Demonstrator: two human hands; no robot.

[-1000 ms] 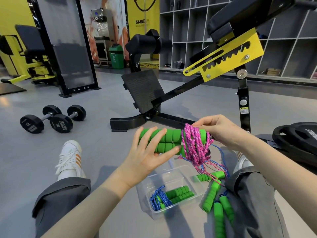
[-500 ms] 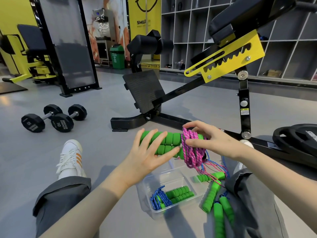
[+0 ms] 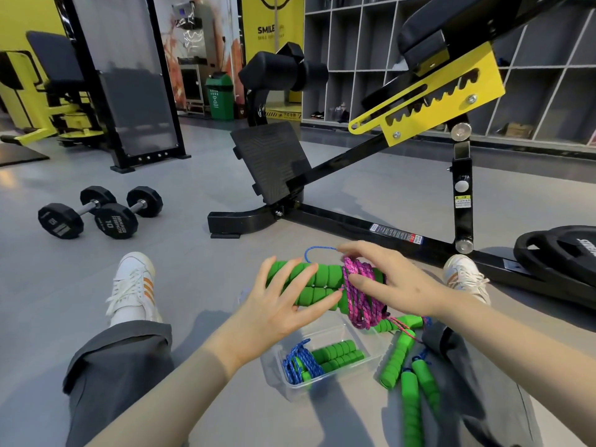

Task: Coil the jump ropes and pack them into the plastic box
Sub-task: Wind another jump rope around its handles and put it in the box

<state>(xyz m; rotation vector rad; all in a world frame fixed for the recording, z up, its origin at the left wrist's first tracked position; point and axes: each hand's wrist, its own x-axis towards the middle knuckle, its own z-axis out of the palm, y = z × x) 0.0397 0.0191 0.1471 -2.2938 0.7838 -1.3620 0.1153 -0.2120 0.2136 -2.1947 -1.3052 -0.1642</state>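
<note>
The pink jump rope (image 3: 361,295) is wound around its paired green handles (image 3: 322,279) and is held in the air at 12 o'clock of the plastic box (image 3: 274,375). The coil is gripped by the curled fingers of the right hand (image 3: 396,282). The handles are pressed by the left hand (image 3: 283,308), its fingers spread and nearly straight (thumb along their lower edge). A coiled blue jump rope (image 3: 298,364) is seen inside the box. Loose handles (image 3: 398,358) lie at its 3 o'clock and dumbbells (image 3: 100,211) at 10 o'clock.

Pink jump rope (image 3: 361,298): cord wound in a tight coil round the right end of its two green foam handles (image 3: 319,277), which sit side by side, horizontal, raised above the plastic box (image 3: 338,333). Box clear, open-topped, on the floor, holding a blue jump rope (image 3: 300,364) coiled round its own green grips. Loose ropes (image 3: 398,359) with green grips lie just right of the box, cords tangled.
</note>
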